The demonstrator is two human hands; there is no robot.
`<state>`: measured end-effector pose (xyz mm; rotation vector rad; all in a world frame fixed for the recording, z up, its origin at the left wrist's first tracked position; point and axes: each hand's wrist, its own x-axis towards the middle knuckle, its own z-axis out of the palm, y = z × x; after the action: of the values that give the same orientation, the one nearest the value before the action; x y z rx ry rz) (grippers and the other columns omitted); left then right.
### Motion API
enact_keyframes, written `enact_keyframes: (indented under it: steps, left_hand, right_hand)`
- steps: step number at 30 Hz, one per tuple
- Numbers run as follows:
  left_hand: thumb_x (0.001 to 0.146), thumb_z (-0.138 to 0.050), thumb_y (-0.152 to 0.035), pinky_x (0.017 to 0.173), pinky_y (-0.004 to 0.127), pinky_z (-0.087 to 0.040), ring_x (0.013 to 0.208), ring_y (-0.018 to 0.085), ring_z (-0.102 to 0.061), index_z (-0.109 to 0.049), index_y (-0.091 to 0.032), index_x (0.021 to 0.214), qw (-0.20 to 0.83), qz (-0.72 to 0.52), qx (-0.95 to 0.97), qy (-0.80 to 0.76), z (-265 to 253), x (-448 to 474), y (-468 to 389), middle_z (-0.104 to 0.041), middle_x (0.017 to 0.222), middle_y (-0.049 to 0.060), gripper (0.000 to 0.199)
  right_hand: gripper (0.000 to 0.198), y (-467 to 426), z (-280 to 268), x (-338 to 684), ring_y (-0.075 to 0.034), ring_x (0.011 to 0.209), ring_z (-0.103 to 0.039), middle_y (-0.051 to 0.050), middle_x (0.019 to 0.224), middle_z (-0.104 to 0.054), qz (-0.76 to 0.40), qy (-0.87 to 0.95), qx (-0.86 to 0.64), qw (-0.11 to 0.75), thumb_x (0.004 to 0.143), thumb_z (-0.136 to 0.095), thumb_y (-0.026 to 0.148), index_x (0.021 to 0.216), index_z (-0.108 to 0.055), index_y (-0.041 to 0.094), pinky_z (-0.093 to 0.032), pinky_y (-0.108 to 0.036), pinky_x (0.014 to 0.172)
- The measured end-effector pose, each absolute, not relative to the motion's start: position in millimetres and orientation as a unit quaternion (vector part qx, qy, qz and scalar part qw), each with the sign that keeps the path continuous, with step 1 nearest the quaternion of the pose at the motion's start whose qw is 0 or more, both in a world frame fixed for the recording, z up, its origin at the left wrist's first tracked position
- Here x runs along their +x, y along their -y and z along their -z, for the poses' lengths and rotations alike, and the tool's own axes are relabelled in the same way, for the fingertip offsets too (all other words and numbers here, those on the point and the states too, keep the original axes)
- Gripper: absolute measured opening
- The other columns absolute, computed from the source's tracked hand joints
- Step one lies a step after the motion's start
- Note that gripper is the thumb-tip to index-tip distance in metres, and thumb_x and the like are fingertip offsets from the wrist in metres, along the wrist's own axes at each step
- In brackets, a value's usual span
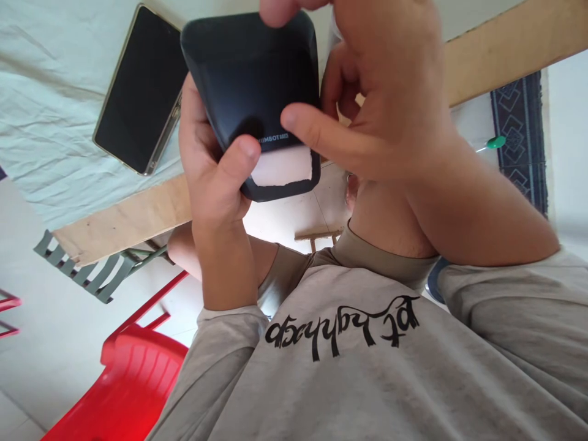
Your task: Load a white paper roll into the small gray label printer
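Observation:
A black handheld label printer (257, 79) with "NIIMBOT" lettering is held up before me. A white label strip (282, 166) shows at its near end, with an uneven edge. My left hand (214, 159) is closed around the printer's left side, thumb on the front near the label. At the right, my right hand (386, 86) grips the printer, its thumb on the front near the lettering and a fingertip over the far edge. Its other fingers are curled in beside the printer. The printer's underside is hidden.
A smartphone (140, 89) with a dark screen lies on the table's pale green cloth (41, 116), left of the printer. The table has a wooden edge (133, 214). Below left are a red plastic chair (128, 380) and a green slatted chair (87, 275). A dark patterned mat (521, 141) lies right.

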<state>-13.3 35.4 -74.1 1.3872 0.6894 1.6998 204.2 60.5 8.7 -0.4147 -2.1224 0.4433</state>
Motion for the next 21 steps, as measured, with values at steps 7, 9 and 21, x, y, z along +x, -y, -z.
enact_keyframes:
  steps: [7,9,21]
  left_hand:
    - [0.074,-0.074,-0.079,0.088,0.028,-0.054,0.103,0.015,-0.067,-0.067,-0.023,0.132,0.418,-0.667,0.575,-0.225,70,-14,-33,-0.068,0.116,0.001,0.081]
    - [0.077,-0.077,-0.072,0.092,0.025,-0.054,0.108,0.014,-0.067,-0.067,-0.024,0.134,0.426,-0.663,0.584,-0.193,68,-13,-33,-0.070,0.121,0.000,0.076]
    - [0.080,-0.085,-0.050,0.111,0.035,-0.053,0.115,0.022,-0.070,-0.067,-0.013,0.124,0.484,-0.652,0.531,-0.245,40,-5,-16,-0.071,0.114,0.005,0.060]
  right_hand:
    - [0.077,-52,6,156,-0.010,0.150,-0.034,0.001,0.133,-0.048,-0.262,0.796,-0.226,0.497,0.101,0.007,0.056,0.107,-0.052,0.008,-0.053,-0.013,0.114]
    - [0.080,-49,13,148,-0.011,0.151,-0.034,0.000,0.132,-0.049,-0.286,0.807,-0.218,0.469,0.099,0.010,0.057,0.104,-0.053,0.007,-0.052,-0.013,0.113]
    - [0.091,-42,3,165,-0.013,0.148,-0.042,-0.003,0.125,-0.056,-0.339,0.852,-0.205,0.343,0.092,0.021,0.045,0.102,-0.059,0.004,-0.052,-0.011,0.108]
